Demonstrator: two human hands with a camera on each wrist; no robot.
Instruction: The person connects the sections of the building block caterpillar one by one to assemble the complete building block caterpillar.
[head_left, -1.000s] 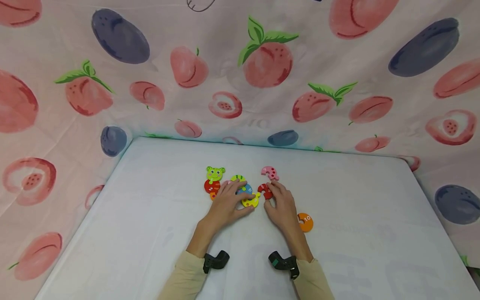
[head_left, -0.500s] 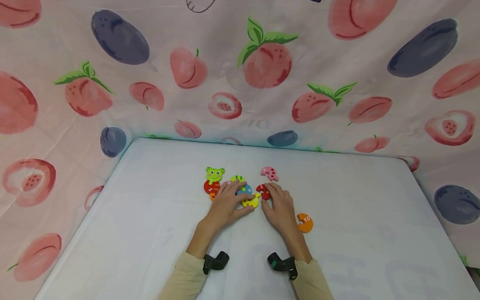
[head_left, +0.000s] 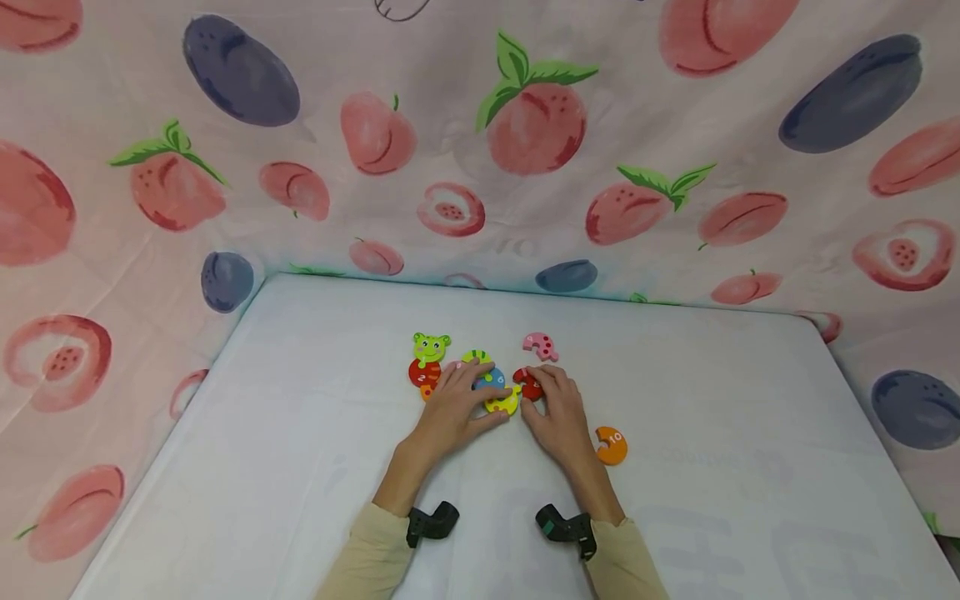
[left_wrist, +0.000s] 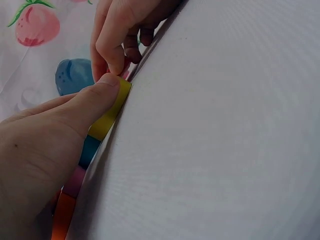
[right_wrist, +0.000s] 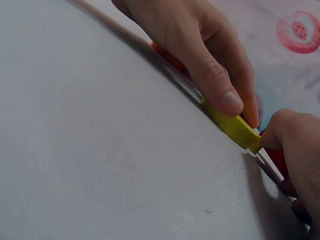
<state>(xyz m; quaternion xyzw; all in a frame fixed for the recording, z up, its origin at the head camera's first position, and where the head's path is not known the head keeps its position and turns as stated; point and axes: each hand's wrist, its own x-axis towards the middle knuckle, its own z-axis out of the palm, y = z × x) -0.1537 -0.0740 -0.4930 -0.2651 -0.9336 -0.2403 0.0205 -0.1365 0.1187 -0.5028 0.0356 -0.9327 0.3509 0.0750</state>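
A row of numbered caterpillar puzzle pieces lies on the white table, beginning with a smiling green head piece [head_left: 430, 348] and a red piece marked 2 [head_left: 422, 375]. My left hand [head_left: 452, 404] spreads over the row and covers part of it. Its thumb and fingers pinch the yellow piece [head_left: 504, 403] at the row's right end, beside the blue piece marked 6 [head_left: 491, 378]. Between thumb and fingers, my right hand [head_left: 558, 414] grips a red piece with darker stripes [head_left: 529, 384]. That red piece sits right at the yellow piece's knob; in the right wrist view fingers partly hide it.
Behind the right hand lies a loose pink spotted piece [head_left: 542, 345]. An orange piece marked 10 [head_left: 612, 445] is on the table just right of the right wrist. Fruit-printed cloth [head_left: 450, 150] rises behind the table's far edge.
The right hand has slid slightly left with the red piece, bringing it closer to the yellow one. The left hand keeps its place over the row.
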